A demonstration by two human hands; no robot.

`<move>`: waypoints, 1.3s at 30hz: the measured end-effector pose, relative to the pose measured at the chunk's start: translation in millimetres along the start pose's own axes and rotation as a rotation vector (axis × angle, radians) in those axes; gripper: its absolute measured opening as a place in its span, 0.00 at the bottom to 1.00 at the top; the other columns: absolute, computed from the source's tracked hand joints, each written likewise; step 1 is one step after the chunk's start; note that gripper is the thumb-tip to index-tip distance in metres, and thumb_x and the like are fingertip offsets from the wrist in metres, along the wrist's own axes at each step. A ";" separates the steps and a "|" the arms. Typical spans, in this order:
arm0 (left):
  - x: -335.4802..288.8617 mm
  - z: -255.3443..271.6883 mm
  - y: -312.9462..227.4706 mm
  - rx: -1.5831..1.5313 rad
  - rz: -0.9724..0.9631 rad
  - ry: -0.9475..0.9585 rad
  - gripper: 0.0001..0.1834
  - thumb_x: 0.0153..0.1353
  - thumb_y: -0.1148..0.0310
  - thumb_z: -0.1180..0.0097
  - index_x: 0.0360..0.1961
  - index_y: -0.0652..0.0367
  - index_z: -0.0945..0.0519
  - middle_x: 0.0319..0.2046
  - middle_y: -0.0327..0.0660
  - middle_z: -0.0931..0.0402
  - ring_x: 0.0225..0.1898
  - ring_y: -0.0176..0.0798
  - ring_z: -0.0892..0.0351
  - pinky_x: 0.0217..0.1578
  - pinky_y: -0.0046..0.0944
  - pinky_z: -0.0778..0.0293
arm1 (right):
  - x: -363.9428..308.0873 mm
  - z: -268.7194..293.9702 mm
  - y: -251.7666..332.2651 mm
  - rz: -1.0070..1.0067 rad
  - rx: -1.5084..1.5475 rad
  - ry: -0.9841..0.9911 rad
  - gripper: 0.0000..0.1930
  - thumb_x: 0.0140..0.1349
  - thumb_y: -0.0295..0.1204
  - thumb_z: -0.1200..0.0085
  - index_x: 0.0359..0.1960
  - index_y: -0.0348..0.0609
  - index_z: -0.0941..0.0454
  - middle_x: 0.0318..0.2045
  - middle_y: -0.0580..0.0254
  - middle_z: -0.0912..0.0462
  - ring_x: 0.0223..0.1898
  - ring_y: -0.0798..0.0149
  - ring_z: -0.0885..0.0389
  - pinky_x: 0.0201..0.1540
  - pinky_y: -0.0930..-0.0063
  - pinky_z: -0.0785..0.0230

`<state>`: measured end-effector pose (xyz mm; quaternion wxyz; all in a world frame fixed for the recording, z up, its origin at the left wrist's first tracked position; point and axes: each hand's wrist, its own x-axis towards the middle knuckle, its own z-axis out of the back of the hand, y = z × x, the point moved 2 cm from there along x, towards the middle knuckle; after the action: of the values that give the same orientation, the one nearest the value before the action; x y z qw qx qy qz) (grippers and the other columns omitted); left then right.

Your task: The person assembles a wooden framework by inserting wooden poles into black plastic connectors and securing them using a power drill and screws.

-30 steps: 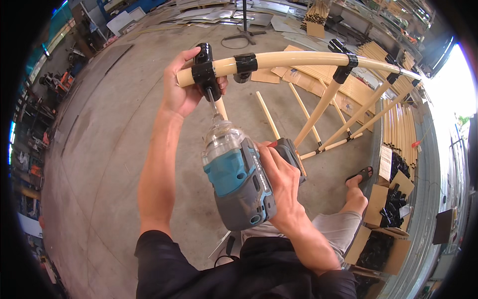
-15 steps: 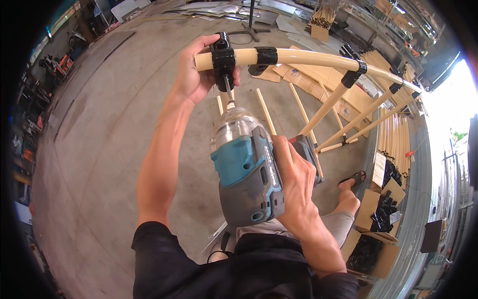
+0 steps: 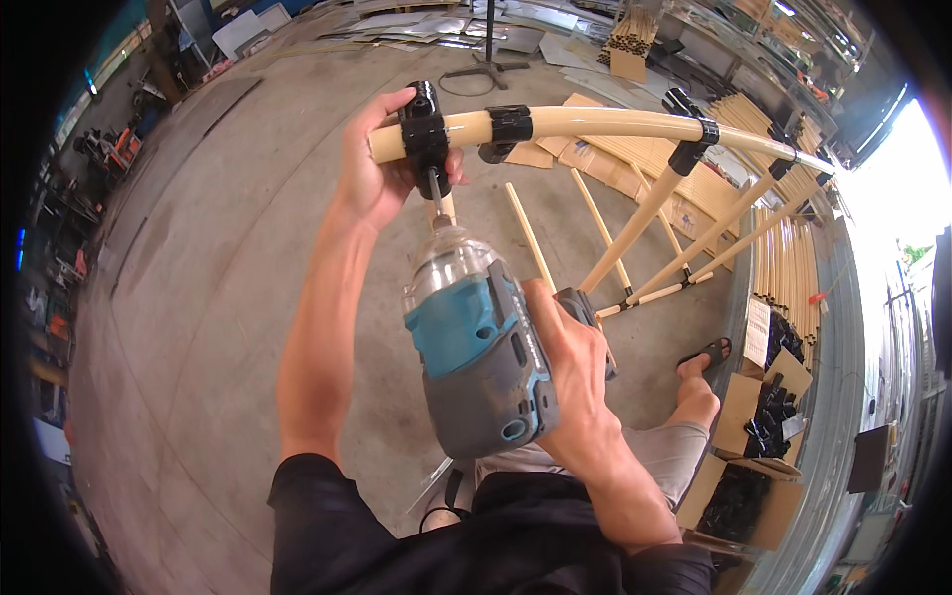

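Gripping the cream plastic pipe [image 3: 595,121] at its black clamp joint [image 3: 424,137], upper centre, left hand [image 3: 372,174] is clenching; right hand [image 3: 575,382] is grasping the teal-and-grey cordless driver [image 3: 476,357] below.

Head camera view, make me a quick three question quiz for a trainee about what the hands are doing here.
1. True or false: the right hand holds the teal and grey power driver.
2. What does the left hand grip?
A. a cardboard box
B. the cream pipe at its black clamp
C. a loose stick on the floor
3. Fill in: the driver's bit points up into the black ____ on the cream pipe.

Key: 1 true; 2 B; 3 clamp.
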<state>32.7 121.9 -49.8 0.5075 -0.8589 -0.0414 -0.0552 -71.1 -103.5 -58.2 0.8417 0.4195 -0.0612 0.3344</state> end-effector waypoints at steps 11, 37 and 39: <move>-1.7 -1.7 -1.0 0.009 0.017 0.028 0.30 0.61 0.48 0.59 0.30 0.69 0.21 0.21 0.54 0.23 0.25 0.50 0.22 0.39 0.49 0.23 | -2.1 -4.1 -0.9 -0.012 0.049 -0.010 0.22 0.46 0.22 0.42 0.44 0.35 0.34 0.31 0.45 0.22 0.33 0.41 0.20 0.33 0.57 0.30; -1.8 0.6 -2.6 0.043 0.043 0.092 0.30 0.62 0.48 0.58 0.34 0.70 0.21 0.25 0.56 0.20 0.29 0.51 0.18 0.40 0.47 0.21 | -2.0 -11.3 -4.0 0.020 0.001 -0.038 0.23 0.46 0.25 0.39 0.44 0.38 0.35 0.32 0.45 0.22 0.35 0.41 0.20 0.33 0.55 0.30; -0.4 4.5 -2.1 0.057 0.069 0.084 0.30 0.62 0.47 0.59 0.35 0.70 0.21 0.25 0.56 0.20 0.29 0.51 0.18 0.41 0.46 0.22 | -1.6 -12.6 -4.6 0.005 0.030 -0.033 0.23 0.46 0.25 0.39 0.44 0.38 0.35 0.32 0.45 0.22 0.34 0.41 0.20 0.33 0.55 0.30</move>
<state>32.3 126.8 -50.2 0.5348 -0.8418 0.0080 -0.0725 -71.7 -96.8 -69.9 0.8334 0.4372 -0.0712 0.3304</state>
